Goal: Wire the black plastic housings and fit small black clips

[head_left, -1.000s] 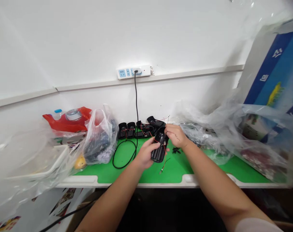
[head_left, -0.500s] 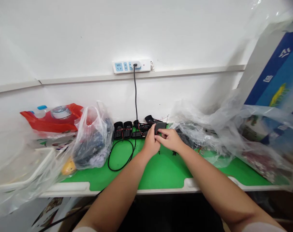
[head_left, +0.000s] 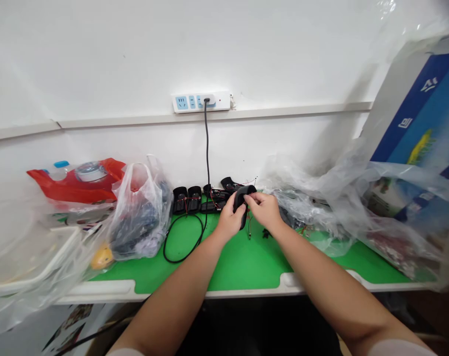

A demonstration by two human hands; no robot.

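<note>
Both hands meet over the green mat (head_left: pixel 246 262), holding one black plastic housing (head_left: pixel 243 195) with thin red wires hanging from it. My left hand (head_left: pixel 230 217) wraps round its lower side. My right hand (head_left: pixel 263 207) pinches its upper end with closed fingers. Just behind the hands, a row of similar black housings (head_left: pixel 189 198) with red wires lies against the wall. A few small black bits (head_left: pixel 266 232) rest on the mat below my right hand.
A black cable (head_left: pixel 185 237) runs down from the wall power strip (head_left: pixel 200 101) and loops on the mat. A tied plastic bag (head_left: pixel 141 217) and a red bag (head_left: pixel 76 185) sit at left. Crumpled clear plastic (head_left: pixel 321 202) and a blue box (head_left: pixel 421 118) fill the right.
The housing, held low and lengthwise above the mat a second ago, has been carried back toward the row at the wall and turned. Both hands stayed on it throughout.
</note>
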